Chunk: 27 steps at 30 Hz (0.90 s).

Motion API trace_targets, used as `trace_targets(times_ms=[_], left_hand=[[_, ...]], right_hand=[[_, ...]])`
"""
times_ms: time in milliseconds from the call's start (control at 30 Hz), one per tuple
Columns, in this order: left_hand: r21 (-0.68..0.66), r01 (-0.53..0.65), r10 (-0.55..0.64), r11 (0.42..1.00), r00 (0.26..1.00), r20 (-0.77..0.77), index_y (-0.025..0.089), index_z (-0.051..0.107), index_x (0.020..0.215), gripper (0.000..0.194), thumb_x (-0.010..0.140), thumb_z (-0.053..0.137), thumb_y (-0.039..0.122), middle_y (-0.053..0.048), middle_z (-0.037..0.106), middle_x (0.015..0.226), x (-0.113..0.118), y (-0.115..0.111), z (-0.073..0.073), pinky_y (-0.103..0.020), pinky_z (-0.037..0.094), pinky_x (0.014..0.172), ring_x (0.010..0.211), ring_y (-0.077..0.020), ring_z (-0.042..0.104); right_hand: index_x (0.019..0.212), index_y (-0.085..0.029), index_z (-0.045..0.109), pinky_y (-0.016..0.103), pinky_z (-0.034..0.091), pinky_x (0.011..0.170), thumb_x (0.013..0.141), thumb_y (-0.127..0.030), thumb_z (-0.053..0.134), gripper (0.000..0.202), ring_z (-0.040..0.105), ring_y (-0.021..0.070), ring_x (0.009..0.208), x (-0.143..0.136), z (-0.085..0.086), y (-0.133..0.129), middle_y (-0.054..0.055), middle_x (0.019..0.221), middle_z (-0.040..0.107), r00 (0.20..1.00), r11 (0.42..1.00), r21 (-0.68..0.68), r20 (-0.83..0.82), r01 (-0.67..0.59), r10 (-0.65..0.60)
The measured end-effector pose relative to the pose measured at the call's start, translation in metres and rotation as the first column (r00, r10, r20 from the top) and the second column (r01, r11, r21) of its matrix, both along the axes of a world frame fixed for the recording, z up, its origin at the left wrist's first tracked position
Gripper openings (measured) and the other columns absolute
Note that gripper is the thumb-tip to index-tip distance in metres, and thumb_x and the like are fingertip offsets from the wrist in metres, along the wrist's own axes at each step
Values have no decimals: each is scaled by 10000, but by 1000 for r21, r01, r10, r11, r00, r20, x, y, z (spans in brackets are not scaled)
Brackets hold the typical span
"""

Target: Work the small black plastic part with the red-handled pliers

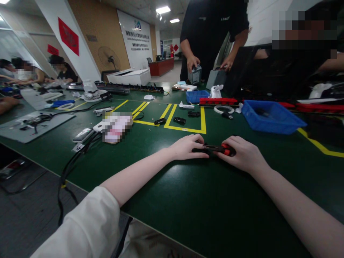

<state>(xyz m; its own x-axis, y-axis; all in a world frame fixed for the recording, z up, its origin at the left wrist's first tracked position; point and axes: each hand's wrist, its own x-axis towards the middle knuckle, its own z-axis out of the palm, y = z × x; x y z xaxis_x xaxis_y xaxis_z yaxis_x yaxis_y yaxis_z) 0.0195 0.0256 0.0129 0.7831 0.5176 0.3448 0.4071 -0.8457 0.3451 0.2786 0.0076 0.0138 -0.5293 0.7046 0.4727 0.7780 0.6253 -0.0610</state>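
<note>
My right hand (243, 152) is closed around the red-and-black handles of a pair of pliers (227, 149). The dark jaws point left, toward my left hand (188, 147). Between the thumb and fingers of that left hand is a small black part (198, 149), mostly covered, at the tip of the pliers. I cannot tell whether the jaws grip it. Both hands are just above the green table (204, 200). Beyond them, small black parts (179, 120) lie in and beside a yellow-taped rectangle (203, 122).
A blue tray (271, 120) stands at the right, with a smaller blue tray (197, 96) farther back. To the left lie a phone (118, 128), black cables (70, 163) and a grey mat (29, 129) with parts. Across the table a person (215, 32) handles grey boxes.
</note>
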Motion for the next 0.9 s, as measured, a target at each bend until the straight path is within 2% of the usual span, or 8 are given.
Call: trace_targets(times_ms=[300, 500, 600, 900], left_hand=[[-21, 0, 0, 1000, 1000, -8, 222, 697, 1209, 371, 942, 600, 460, -106, 565, 1385, -1, 2, -2, -420, 428, 1049, 1233, -263, 539], [-14, 5, -6, 1000, 1000, -30, 188, 671, 1256, 427, 943, 596, 468, -110, 613, 1335, -1, 2, -1, -389, 434, 1026, 1188, -247, 546], [-30, 5, -6, 1000, 1000, -31, 211, 668, 1258, 413, 934, 614, 462, -93, 626, 1308, -1, 2, 0, -380, 425, 1026, 1185, -237, 549], [-53, 17, -15, 998, 999, 36, 201, 695, 1206, 407, 913, 635, 477, -99, 641, 1226, -1, 5, -5, -393, 420, 1004, 1141, -246, 565]], right_hand=[[828, -217, 569, 343, 436, 624, 846, -490, 561, 274, 554, 221, 743, 0, 3, -1, 83, 830, 610, 1000, 999, -27, 11, -21, 21], [805, -222, 546, 328, 417, 600, 846, -506, 559, 288, 541, 205, 707, 0, 3, -1, 68, 799, 595, 999, 997, -73, 39, -23, 26], [815, -220, 551, 327, 417, 603, 850, -504, 558, 286, 545, 209, 722, 0, 3, 0, 72, 816, 604, 998, 996, -77, 46, -34, 37], [794, -224, 528, 330, 412, 613, 853, -521, 556, 304, 549, 208, 710, -1, 1, 2, 69, 801, 598, 997, 996, -90, 72, -28, 35]])
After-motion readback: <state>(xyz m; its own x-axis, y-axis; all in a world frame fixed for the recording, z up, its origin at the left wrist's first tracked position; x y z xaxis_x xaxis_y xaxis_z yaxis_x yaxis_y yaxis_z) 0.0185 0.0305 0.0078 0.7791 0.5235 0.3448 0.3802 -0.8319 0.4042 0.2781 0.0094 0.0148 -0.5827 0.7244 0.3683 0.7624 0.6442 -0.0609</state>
